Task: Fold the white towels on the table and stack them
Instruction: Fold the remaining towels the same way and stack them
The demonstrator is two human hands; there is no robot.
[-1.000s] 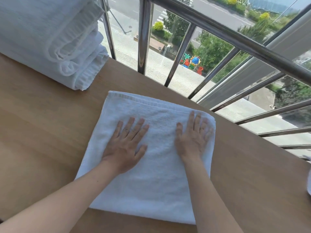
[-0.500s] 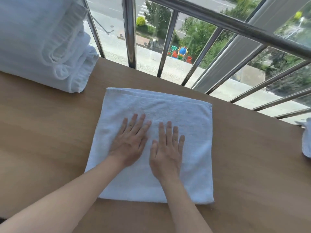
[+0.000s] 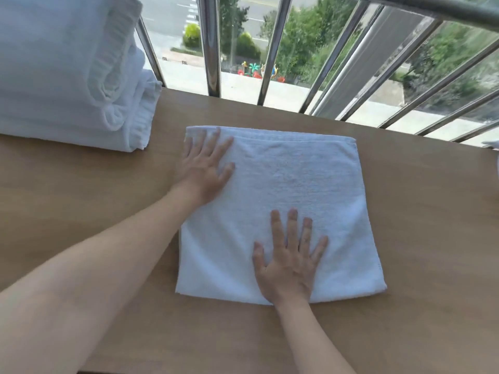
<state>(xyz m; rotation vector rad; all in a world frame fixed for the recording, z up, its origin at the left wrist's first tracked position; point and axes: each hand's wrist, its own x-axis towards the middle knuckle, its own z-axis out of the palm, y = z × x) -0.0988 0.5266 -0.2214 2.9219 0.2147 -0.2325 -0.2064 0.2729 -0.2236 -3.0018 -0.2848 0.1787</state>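
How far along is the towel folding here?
Done: a stack of folded towels sits far left. In hand: another towel lies folded, the left hand and right hand flat on it. Left: moving it onto the stack; white cloth at the right edge may be one more.

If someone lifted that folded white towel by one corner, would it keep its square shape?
Probably not: the folded towel is soft terry in loose layers, so it would likely droop and unfold. Under the flat left hand and right hand it might slide or bunch on the smooth table.
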